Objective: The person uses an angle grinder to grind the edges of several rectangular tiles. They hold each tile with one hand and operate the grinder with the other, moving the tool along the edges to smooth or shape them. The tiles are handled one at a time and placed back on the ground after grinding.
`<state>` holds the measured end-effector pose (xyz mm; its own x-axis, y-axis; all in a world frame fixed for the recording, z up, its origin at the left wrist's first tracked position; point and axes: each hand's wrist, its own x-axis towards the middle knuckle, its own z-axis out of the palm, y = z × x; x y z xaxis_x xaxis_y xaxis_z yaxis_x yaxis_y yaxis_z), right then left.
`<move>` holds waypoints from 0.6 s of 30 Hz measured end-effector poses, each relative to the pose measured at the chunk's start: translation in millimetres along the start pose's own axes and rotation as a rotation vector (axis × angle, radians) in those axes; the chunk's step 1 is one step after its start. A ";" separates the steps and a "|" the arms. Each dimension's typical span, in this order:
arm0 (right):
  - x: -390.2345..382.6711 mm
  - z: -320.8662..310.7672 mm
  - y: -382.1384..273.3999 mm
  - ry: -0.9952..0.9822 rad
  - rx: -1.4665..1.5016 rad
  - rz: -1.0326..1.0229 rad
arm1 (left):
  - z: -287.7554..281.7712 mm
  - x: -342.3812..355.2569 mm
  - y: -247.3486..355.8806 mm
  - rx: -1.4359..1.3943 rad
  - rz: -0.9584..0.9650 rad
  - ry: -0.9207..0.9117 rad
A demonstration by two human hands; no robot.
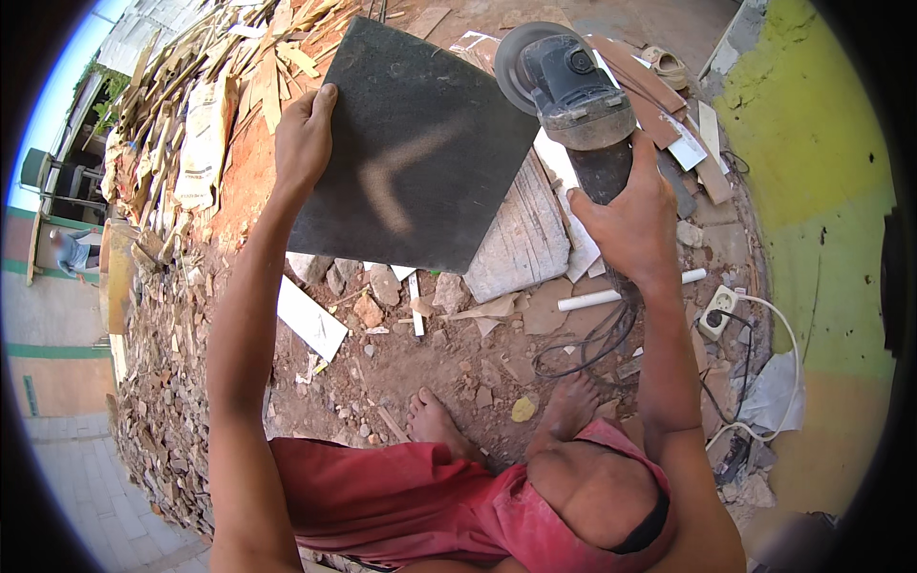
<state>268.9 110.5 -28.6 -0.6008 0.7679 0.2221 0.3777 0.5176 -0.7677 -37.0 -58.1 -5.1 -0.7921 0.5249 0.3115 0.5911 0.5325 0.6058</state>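
Hands [629,218] apart, grinder [585,100] aslant forward-left

No lettering legible from where I stand.
The one thing that seems to bear print is the pale sack [202,143] lying against the pile of wood strips [153,105] at the upper left; its faint darker marks are too small and blurred for me to make out a word or number. Over on the far wall [72,325], low at the left, there's a small dark upright mark [30,394], and I can't tell whether it's a sign.
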 end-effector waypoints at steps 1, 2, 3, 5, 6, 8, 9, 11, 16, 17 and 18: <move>-1.1 -2.8 1.6 0.021 0.011 0.005 | 1.4 2.1 -6.2 0.021 -0.033 0.019; -2.2 -5.3 2.6 0.041 0.021 0.010 | 3.3 7.3 -10.7 0.042 -0.067 0.038; -2.6 -8.9 1.3 0.035 0.050 0.035 | 4.2 13.5 -14.5 0.064 -0.101 0.056; -2.9 -11.5 4.5 0.043 0.049 0.003 | 1.2 26.2 -14.2 0.103 -0.064 -0.017; -4.1 -12.4 6.0 0.043 0.050 -0.011 | -0.4 32.1 -11.1 0.125 -0.048 -0.054; -4.7 -11.0 10.3 0.032 0.045 0.002 | 0.6 44.4 -0.3 0.133 0.043 -0.117; -4.9 -10.6 13.2 0.029 0.041 0.010 | 5.9 48.7 6.6 0.137 0.103 -0.156; -8.2 -8.9 19.9 -0.010 -0.005 0.027 | 17.2 48.7 14.0 0.135 0.202 -0.213; -23.4 0.9 45.5 -0.077 -0.132 0.001 | 44.7 49.9 12.9 0.365 0.217 -0.481; -26.9 -0.4 47.4 -0.109 -0.146 0.016 | 53.3 47.8 14.7 0.394 0.247 -0.513; -29.3 -1.3 49.5 -0.141 -0.159 0.031 | 60.4 46.4 16.0 0.422 0.277 -0.545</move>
<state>306.1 114.2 -72.3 -0.6754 0.7300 0.1048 0.4977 0.5560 -0.6657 -55.1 14.9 -25.1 -0.4828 0.8735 -0.0623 0.8533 0.4853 0.1910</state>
